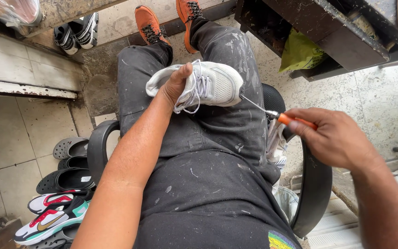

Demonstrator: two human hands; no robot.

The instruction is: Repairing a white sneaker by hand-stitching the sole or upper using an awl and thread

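A white mesh sneaker point(215, 84) with loose white laces lies on my lap, over dark paint-flecked trousers. My left hand point(177, 83) grips it at the tongue and collar, thumb up. My right hand point(335, 137) holds an orange-handled awl point(279, 117) to the right; its thin metal needle runs up-left and its tip meets the sneaker's sole edge at the toe side.
I sit in a black armchair point(316, 184). Several shoes and sandals point(63, 193) lie on the tiled floor at lower left, a black-and-white pair point(77, 33) at upper left. My feet wear orange shoes point(150, 25). A dark workbench point(328, 32) with a yellow-green bag point(300, 53) stands at upper right.
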